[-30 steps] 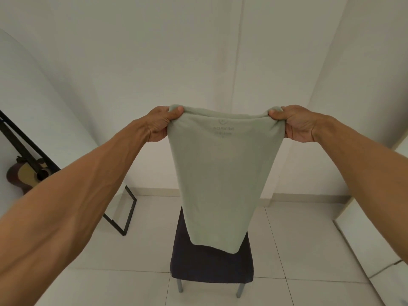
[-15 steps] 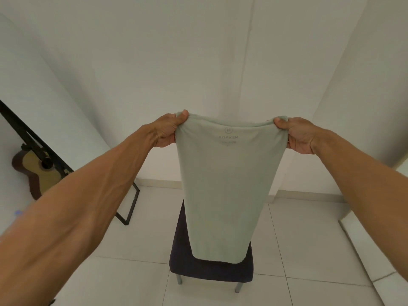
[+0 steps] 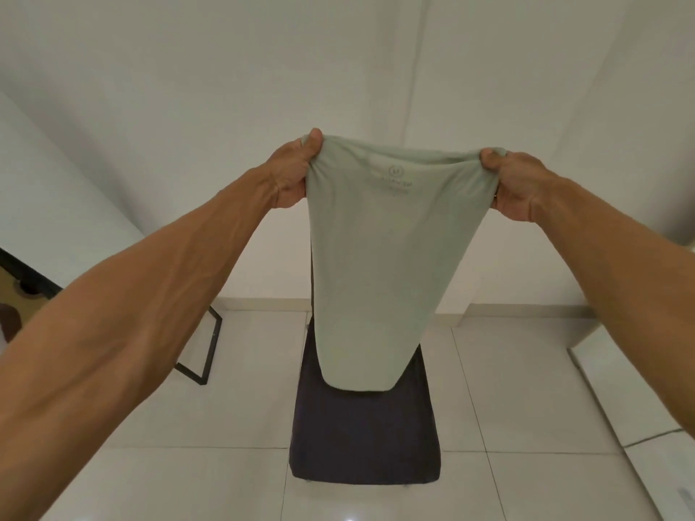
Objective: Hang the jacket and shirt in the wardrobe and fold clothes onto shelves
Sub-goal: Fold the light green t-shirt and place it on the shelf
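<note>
You face a bare white wall [image 3: 225, 88] that meets a floor [image 3: 188, 426] of pale glossy tiles. Far to your left, a tan and brown shape [image 3: 13, 291] is cut off by the edge of view, and a thin black metal frame [image 3: 205, 355] stands on the tiles beside it. Your left hand [image 3: 291, 174] is raised in front of you. Its thumb lies over the top edge of a pale green shirt [image 3: 376, 257] and its fingers are curled tight around the bunched corner. The shirt is stretched between your two hands and hangs straight down in a narrow, doubled panel, with a faint printed label just below its top edge. Its rounded lower edge falls in front of a chair [image 3: 364, 438] with a dark seat, which stands on the floor directly below; you cannot tell whether cloth and seat touch. Your right hand [image 3: 515, 189] holds the opposite top corner the same way, thumb on top and fingers closed around the gathered fabric. Low at the far right, a flat white panel [image 3: 639, 408] slants along the floor.
</note>
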